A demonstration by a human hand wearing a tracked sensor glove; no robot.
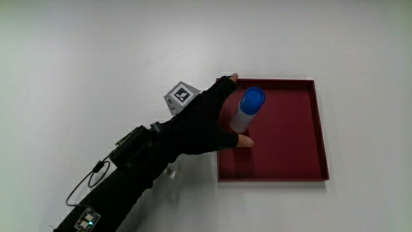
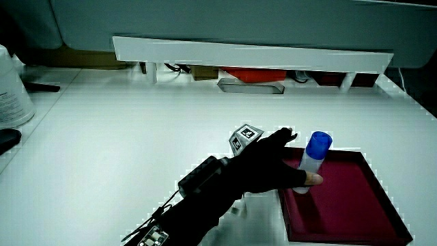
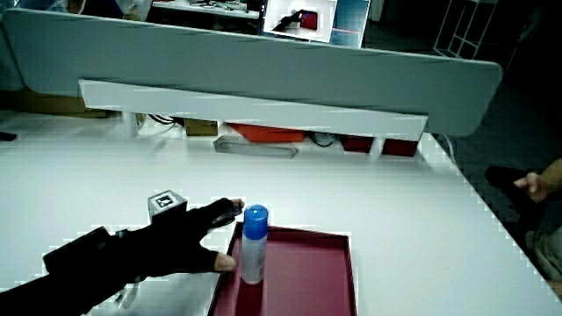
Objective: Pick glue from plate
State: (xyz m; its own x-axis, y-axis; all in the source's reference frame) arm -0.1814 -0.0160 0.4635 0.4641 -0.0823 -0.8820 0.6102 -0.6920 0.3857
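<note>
- Red plate (image 1: 302, 129) lies on the white table (image 1: 96, 58), and the glue (image 1: 247, 109) with its blue cap stands in it, near the edge closest to the hand (image 1: 206, 122).
- Black gloved fingers wrap around the glue.
- Seen in both side views, the glue stands upright; the main view shows mostly its cap.
- Only a side view shows a white tub (image 2: 10, 89) at the table's edge.

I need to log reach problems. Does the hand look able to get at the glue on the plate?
Probably yes: the hand is already at the upright glue on the plate, fingers around its body, nothing between them.
</note>
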